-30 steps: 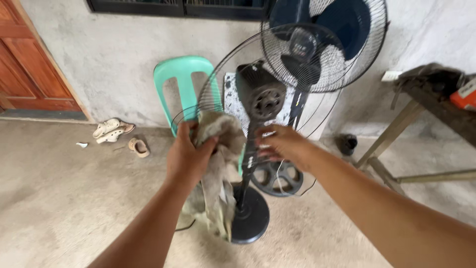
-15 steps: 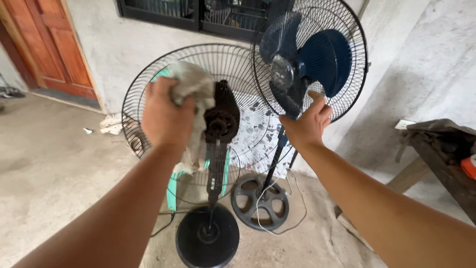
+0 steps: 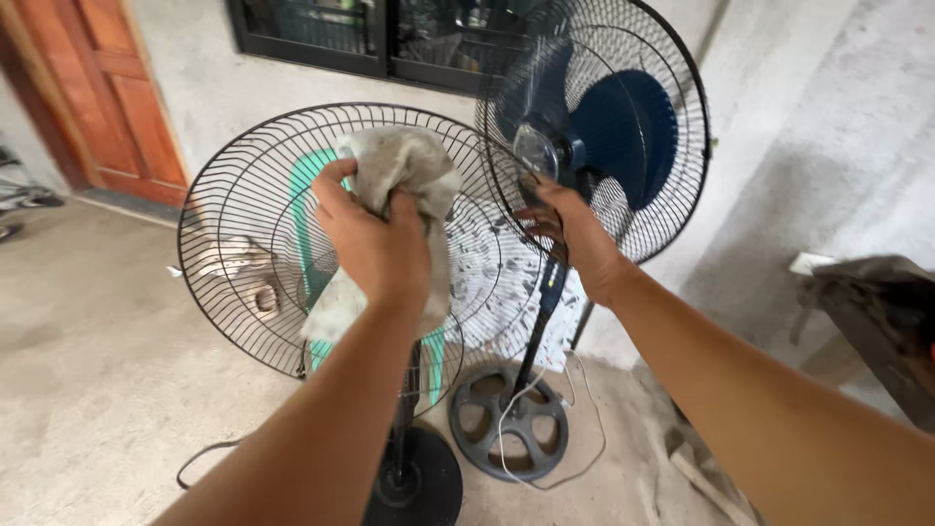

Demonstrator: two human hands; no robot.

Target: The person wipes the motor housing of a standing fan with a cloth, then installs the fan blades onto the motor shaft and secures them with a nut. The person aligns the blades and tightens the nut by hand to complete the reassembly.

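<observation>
Keep the right hand gripping the blue fan's grille to steady it while the left hand, clenched around the grey rag, wipes the near fan's wire guard.

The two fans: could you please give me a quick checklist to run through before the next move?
1. Rag gripped in left hand: ok.
2. Right hand steadying the blue fan at its grille: ok.
3. Blue blades at rest: cannot tell.
4. Near fan's grille within reach of the rag: ok.
5. Cords off the floor by the bases: not ok, they trail loose.
6. Fans unplugged: cannot tell.
</observation>
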